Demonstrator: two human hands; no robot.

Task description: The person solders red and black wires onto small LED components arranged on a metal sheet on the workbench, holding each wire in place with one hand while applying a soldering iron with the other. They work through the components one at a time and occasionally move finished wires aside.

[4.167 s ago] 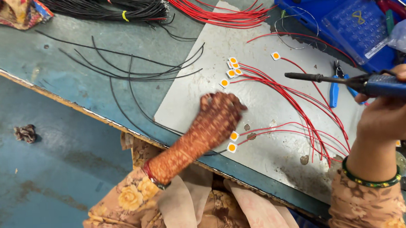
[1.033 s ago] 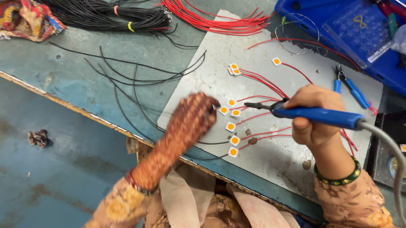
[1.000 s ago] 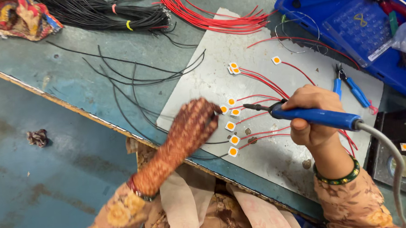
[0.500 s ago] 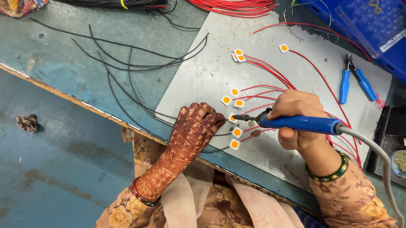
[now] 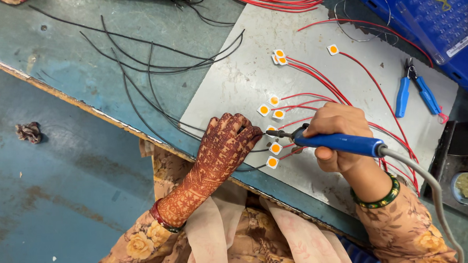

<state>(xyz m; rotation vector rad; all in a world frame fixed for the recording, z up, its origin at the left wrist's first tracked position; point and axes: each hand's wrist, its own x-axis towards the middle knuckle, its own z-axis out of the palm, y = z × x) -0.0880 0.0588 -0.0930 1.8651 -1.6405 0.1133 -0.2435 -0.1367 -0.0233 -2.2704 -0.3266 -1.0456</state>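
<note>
Seated at the near edge of the blue-green workbench (image 5: 84, 64), with a grey metal sheet (image 5: 231, 79) laid on it, probably as a heat-safe base for soldering; right hand (image 5: 339, 137) closed tight around the blue handle of a soldering iron (image 5: 339, 141), held almost flat so that the tip reaches leftward to a small white square chip with an orange centre (image 5: 272, 131) near the sheet's near edge; grey cable of the iron trailing away to the right, out of the working area. Left hand (image 5: 226, 145), covered in a dark red pattern, pressed down on the sheet just beside that chip, fingers curled together on a thin black wire (image 5: 192, 132), apparently to keep the wire end steady against the tip; cannot tell how firmly pinched. More such chips (image 5: 274, 148) lying close by, each already with a red wire (image 5: 348, 95) running toward the sheet's right side. Loose black wires fanned over the bench toward the far edge, within easy reach; blue-handled cutters (image 5: 413, 89) parked at the sheet's right edge; blue tray (image 5: 439, 12) at the far right corner.
</note>
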